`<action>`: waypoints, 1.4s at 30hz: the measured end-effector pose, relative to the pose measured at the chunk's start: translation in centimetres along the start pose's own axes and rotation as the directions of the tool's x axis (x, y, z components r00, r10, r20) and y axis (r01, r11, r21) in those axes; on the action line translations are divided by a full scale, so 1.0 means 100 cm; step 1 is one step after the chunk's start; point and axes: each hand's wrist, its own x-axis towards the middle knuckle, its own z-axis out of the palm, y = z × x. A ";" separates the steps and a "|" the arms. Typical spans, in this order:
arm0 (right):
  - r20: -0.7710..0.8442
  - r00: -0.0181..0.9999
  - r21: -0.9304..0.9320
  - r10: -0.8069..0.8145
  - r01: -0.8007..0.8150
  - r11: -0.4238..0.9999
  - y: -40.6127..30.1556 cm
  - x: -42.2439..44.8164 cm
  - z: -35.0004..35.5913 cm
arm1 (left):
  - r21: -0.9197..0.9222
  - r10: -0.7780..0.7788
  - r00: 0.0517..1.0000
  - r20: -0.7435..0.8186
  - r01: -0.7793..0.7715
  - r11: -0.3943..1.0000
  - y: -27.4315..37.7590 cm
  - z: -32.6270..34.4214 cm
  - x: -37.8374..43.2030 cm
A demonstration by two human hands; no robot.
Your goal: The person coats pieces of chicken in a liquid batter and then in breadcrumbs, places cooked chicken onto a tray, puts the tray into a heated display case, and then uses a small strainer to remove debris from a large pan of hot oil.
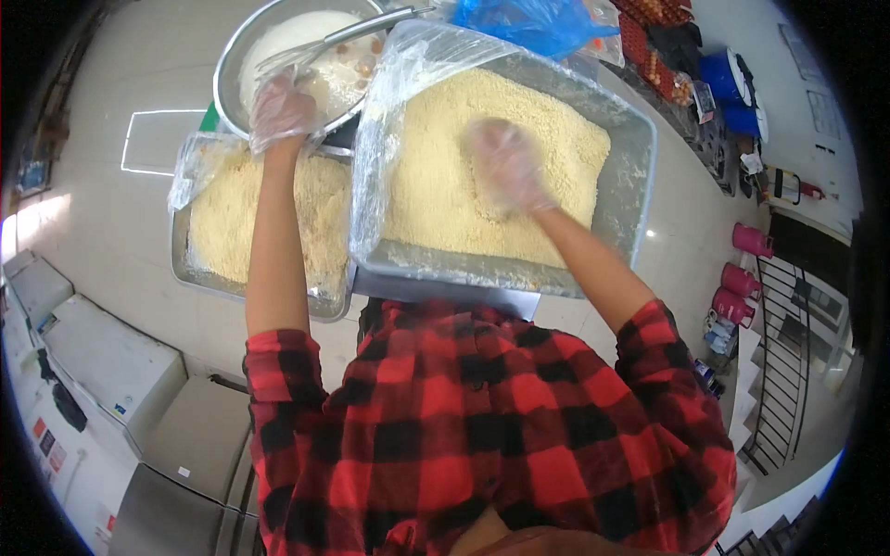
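My left hand (284, 108), in a clear plastic glove, is over the near left side of a metal bowl (231, 104) of whitish batter with brownish pieces in it. A wire whisk (361, 26) lies across the bowl, its wires close to my left fingers; whether they grip anything is hidden. My right hand (506, 163), gloved too and blurred, is on pale yellow crumbs (431, 167) in a large grey plastic tub (629, 181). What is under its fingers cannot be seen. Plastic film covers the tub's left side.
A metal tray (327, 308) of coarser crumbs (222, 215), partly under plastic film, stands left of the tub. A blue plastic bag (532, 24) lies beyond the tub. Egg trays (634, 35) and blue drums (726, 76) are at the far right, pink gas cylinders (740, 278) nearer on the right.
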 end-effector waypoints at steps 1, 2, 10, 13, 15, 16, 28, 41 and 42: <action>-0.128 0.981 -0.133 -0.147 0.130 0.982 -0.001 -0.003 0.022 | 0.023 -0.035 0.999 0.036 0.035 0.999 0.000 -0.002 0.001; -0.165 0.966 -0.213 -0.201 0.164 0.963 0.005 -0.002 0.029 | 0.014 -0.088 0.996 -0.004 0.088 0.996 0.006 -0.005 0.000; 0.076 0.996 -0.139 0.045 -0.034 0.990 -0.012 0.031 -0.001 | -0.011 -0.150 0.989 -0.005 0.150 0.989 0.008 -0.008 -0.009; -0.198 0.944 -0.325 -0.263 0.190 0.926 0.011 0.040 0.034 | -0.025 -0.109 0.993 0.047 0.111 0.994 0.018 -0.018 -0.005; -0.125 0.969 -0.317 -0.215 0.166 0.934 0.014 0.058 0.034 | 0.054 -0.125 0.989 0.077 0.121 0.991 0.016 -0.016 -0.008; -0.089 0.978 -0.318 -0.187 0.150 0.936 0.007 0.055 0.030 | 0.139 -0.154 0.985 0.078 0.142 0.980 0.011 -0.011 -0.008; 0.218 0.968 -0.013 0.121 -0.121 0.993 0.006 0.028 -0.002 | 0.013 -0.067 0.997 -0.033 0.068 0.998 0.009 -0.010 -0.004; 0.066 0.992 0.098 0.108 -0.115 0.989 -0.003 -0.070 -0.101 | -0.079 0.036 0.987 -0.156 -0.048 0.996 0.005 -0.007 -0.013; 0.137 0.986 0.033 0.095 -0.101 0.994 0.012 -0.082 -0.094 | -0.089 0.011 0.988 -0.151 -0.024 0.996 0.009 -0.007 -0.011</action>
